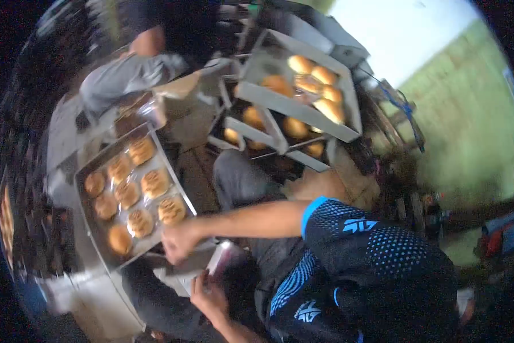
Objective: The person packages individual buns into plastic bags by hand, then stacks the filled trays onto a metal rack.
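Note:
My right hand [181, 240], blurred by motion, is curled at the near corner of a metal tray [174, 183]; what its fingers hold, if anything, I cannot make out. In that tray lie several round buns [154, 182] with brown topping, some seemingly in clear wrappers. A plainer bun [120, 238] sits at the tray's lower corner. Below my right hand, my left hand [209, 297] has its fingers closed on the lower end of a pale, pink-marked packet [221, 258], held over my lap.
Stacked trays [300, 100] with golden buns stand beyond my right knee [237, 174]. Another person [137, 74], in grey trousers, sits past the bun tray. Cardboard [325, 186] lies by the stack. A green wall [457, 114] rises on the right of the view.

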Demonstrator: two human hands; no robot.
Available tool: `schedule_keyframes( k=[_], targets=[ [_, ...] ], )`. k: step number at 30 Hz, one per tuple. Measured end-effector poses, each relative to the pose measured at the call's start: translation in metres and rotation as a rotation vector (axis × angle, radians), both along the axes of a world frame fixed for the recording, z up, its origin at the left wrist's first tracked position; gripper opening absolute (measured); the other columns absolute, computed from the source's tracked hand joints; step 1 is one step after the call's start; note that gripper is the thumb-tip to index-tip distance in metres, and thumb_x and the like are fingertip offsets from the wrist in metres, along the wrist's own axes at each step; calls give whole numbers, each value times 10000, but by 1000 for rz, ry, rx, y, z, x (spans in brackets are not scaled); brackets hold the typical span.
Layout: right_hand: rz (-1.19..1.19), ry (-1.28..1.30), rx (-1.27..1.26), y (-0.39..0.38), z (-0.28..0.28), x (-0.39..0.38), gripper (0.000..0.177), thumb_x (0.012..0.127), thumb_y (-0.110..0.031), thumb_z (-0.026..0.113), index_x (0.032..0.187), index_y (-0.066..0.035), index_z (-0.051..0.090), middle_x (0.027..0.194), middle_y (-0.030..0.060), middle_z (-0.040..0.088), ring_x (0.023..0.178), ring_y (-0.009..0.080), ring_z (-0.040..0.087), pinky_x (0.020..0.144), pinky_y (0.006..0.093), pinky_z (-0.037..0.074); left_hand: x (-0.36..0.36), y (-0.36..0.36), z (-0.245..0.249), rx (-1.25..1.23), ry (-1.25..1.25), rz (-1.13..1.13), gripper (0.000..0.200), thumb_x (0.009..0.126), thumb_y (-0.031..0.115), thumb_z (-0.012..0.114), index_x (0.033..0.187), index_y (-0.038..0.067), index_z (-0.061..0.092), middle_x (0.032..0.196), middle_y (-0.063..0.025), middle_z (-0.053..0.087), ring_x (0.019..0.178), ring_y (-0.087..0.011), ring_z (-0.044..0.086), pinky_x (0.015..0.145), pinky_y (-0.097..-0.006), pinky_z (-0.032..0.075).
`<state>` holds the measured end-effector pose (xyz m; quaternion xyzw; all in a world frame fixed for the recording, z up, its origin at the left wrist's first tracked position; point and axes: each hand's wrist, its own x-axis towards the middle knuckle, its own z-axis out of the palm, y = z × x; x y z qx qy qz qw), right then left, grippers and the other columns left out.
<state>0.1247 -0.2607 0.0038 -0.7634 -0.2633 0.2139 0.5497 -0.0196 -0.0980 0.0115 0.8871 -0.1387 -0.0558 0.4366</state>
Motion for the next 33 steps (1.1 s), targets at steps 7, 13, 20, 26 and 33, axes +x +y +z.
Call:
schedule_keyframes(
  k=[7, 13, 20, 26, 33],
  targets=[
    [-179, -281, -265, -43, 7, -147, 188, 741, -125, 677, 913, -55, 700, 744, 160, 660, 756, 343, 665, 705, 451, 515, -9, -13, -5, 122, -10, -64, 96, 855, 60, 664, 815, -27, 661, 719, -170, 639, 635, -341, 625, 603, -431, 468],
    [-183, -290, -379, -48, 19, -136, 176, 794, -151, 615, 906, -18, 642, 725, 182, 646, 731, 358, 666, 655, 473, 524, -9, -28, -16, -67, -59, 116, 220, 905, 158, 647, 1048, -9, 659, 903, -138, 667, 730, -238, 622, 630, -355, 488],
    [-659, -500, 228, -72, 69, -115, 118, 826, -121, 675, 852, -9, 704, 813, 123, 689, 746, 285, 663, 692, 376, 532, 0, 4, -10, -296, 71, -15, 447, 864, 78, 674, 1280, -2, 532, 1035, -127, 579, 853, -175, 571, 705, -275, 486],
    [-607, -344, 341, -37, 90, -102, 118, 807, -111, 751, 887, -29, 724, 836, 94, 701, 725, 201, 682, 643, 291, 533, 17, 60, -15, -612, 53, 660, 347, 951, 231, 560, 1177, -30, 597, 1125, -156, 612, 973, -242, 609, 828, -364, 529],
    [-467, 8, 273, 44, 34, 11, 196, 922, -169, 584, 879, -11, 691, 895, 140, 681, 830, 183, 638, 753, 313, 489, 19, 107, -13, -1215, -108, 1093, 156, 923, 108, 629, 1033, 0, 602, 961, -86, 661, 794, -141, 624, 690, -236, 532]
  ],
)
